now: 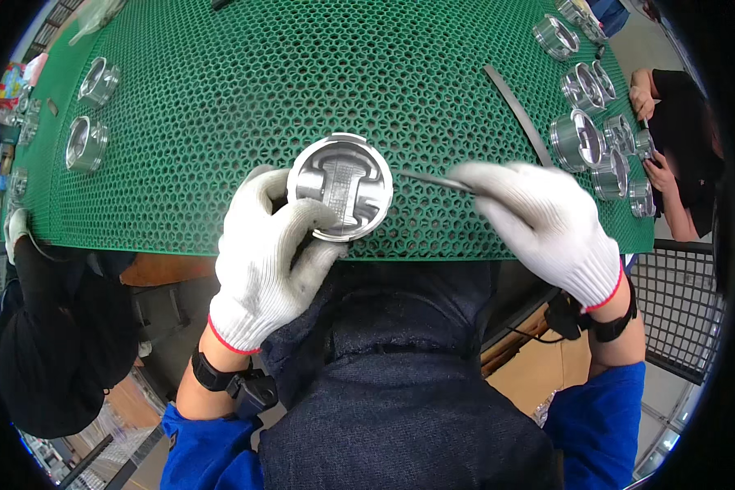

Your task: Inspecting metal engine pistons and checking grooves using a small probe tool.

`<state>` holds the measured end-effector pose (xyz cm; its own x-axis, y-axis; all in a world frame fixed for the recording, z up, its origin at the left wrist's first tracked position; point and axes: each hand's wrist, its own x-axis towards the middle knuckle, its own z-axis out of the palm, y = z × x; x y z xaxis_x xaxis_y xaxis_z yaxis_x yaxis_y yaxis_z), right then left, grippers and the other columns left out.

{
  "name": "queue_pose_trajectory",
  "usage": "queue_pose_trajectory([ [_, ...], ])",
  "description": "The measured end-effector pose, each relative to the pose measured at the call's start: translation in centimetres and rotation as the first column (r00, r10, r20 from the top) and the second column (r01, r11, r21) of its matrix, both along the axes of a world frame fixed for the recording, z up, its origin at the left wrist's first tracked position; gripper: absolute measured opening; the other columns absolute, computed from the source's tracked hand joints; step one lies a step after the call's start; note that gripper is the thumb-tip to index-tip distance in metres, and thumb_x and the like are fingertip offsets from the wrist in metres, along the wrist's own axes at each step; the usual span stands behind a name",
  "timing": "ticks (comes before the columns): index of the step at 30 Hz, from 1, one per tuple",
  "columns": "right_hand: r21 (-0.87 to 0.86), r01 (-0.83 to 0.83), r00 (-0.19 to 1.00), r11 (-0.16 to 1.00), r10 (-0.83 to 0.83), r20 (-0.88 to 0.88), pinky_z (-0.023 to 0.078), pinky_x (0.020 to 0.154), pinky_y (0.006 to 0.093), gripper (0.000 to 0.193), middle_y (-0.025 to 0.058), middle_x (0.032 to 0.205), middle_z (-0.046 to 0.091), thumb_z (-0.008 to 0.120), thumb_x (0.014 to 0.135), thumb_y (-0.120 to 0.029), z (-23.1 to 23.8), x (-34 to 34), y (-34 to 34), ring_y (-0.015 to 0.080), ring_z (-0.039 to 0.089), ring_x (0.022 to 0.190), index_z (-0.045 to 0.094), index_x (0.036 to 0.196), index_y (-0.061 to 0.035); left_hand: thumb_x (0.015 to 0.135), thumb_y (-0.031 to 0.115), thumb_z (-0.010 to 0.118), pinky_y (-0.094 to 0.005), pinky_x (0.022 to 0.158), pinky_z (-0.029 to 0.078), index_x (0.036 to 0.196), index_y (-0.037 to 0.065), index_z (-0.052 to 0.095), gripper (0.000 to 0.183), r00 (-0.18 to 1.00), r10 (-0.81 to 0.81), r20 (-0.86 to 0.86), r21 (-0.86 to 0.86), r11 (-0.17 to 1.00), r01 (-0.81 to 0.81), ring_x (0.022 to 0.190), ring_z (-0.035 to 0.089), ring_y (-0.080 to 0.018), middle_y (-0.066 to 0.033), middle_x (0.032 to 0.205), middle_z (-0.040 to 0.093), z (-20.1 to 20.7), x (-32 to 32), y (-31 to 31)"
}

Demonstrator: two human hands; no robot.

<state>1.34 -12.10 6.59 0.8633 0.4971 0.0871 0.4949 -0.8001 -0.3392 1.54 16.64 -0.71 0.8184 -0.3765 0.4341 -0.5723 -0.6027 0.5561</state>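
A silvery metal piston [343, 186] is gripped by my white-gloved left hand [268, 245], its hollow underside facing up. The left thumb reaches over the rim into the hollow, while the other fingers wrap the outside and are partly hidden. In my gloved right hand [547, 216] is a thin, dark, rod-like tool [434, 180], pinched between the fingers. Its tip points left toward the piston's right edge, with a small gap showing between them. Which kind of tool it is I cannot make out.
Green honeycomb matting [302, 90] covers the table. Several pistons [578, 140] stand at the right, and two more [86, 144] at the left. A flat grey strip [518, 116] lies beyond my right hand. People work at the right [684, 147] and left [61, 327].
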Motion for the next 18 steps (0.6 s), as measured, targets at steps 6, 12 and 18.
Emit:
queue_pose_trajectory([
  [6,-0.158,-0.018,1.000,0.987,0.014,-0.026,0.056,0.058,0.0369,0.025,0.0084,0.076,0.067,0.060,0.096,-0.016,-0.1,-0.2,1.1,0.0254,0.069,0.065,0.066,0.121,-0.0173,0.066,0.019,0.086,-0.0432,0.080,0.053,0.089,0.010,0.070,0.029,0.999,0.037,0.008,0.030,0.999,-0.038,0.096,0.063,-0.0347,-0.0143,0.098,0.061,0.0,-0.1,-0.4],
  [12,-0.155,0.047,0.993,0.987,-0.063,-0.101,0.058,0.060,0.0377,0.028,0.0100,0.074,0.067,0.060,0.096,-0.017,0.3,-0.7,1.1,0.0271,0.070,0.066,0.065,0.123,-0.0179,0.066,0.022,0.087,-0.0430,0.077,0.053,0.086,0.010,0.070,0.029,0.999,0.045,0.010,0.014,0.999,-0.045,0.095,0.062,-0.0345,-0.0139,0.098,0.062,-0.3,0.0,-0.3],
  [18,-0.012,0.035,0.968,0.999,-0.037,-0.250,0.059,0.058,0.0399,0.030,0.0100,0.074,0.067,0.061,0.096,-0.018,-1.2,-3.2,3.3,0.0294,0.070,0.063,0.063,0.126,-0.0181,0.065,0.021,0.087,-0.0429,0.077,0.053,0.086,0.011,0.071,0.028,0.999,0.029,0.029,0.051,0.998,-0.031,0.092,0.063,-0.0336,-0.0127,0.097,0.063,0.3,0.2,0.2],
])
